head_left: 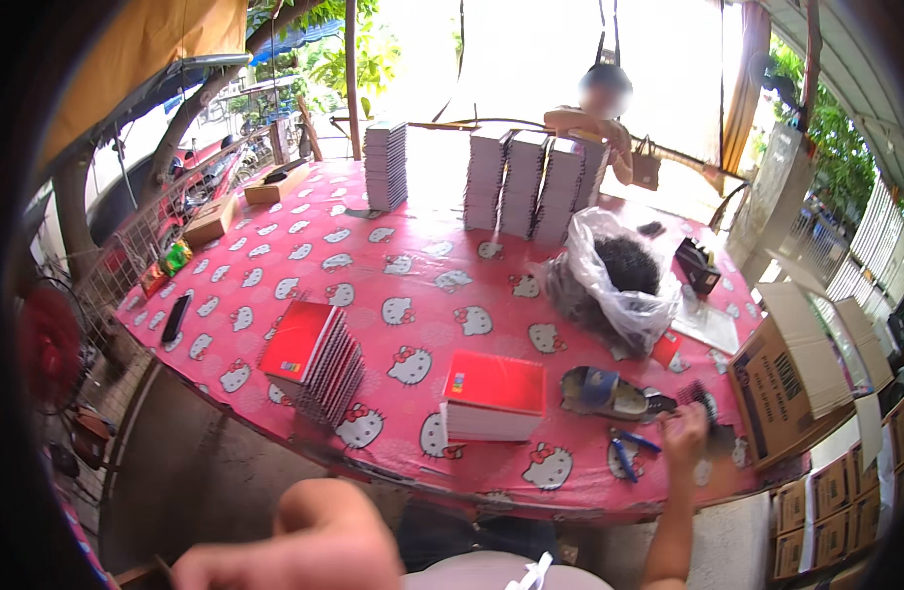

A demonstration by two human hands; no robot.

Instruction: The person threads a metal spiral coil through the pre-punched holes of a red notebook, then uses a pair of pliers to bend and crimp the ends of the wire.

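Note:
My right hand (684, 435) is over the right side of the table, fingers closed at a short black spiral binding wire (699, 397). Just left of it lie blue-handled pliers (625, 454) and a shallow dish-like holder (601, 391) with a blue band. My left hand (290, 541) is low at the left, in front of the table edge, smeared by motion; its fingers do not show clearly. Nearest to it stands a stack of red-covered notebooks (299, 341) with black spiral edges. A second red-covered stack (495, 382) sits at the front middle, its pages facing me.
Tall notebook stacks (506, 182) stand at the back, with a seated person (594, 118) behind. A plastic bag (619, 280) of black wires and an open carton (791, 379) are at right. A phone (176, 318) lies left on the pink tablecloth (403, 320).

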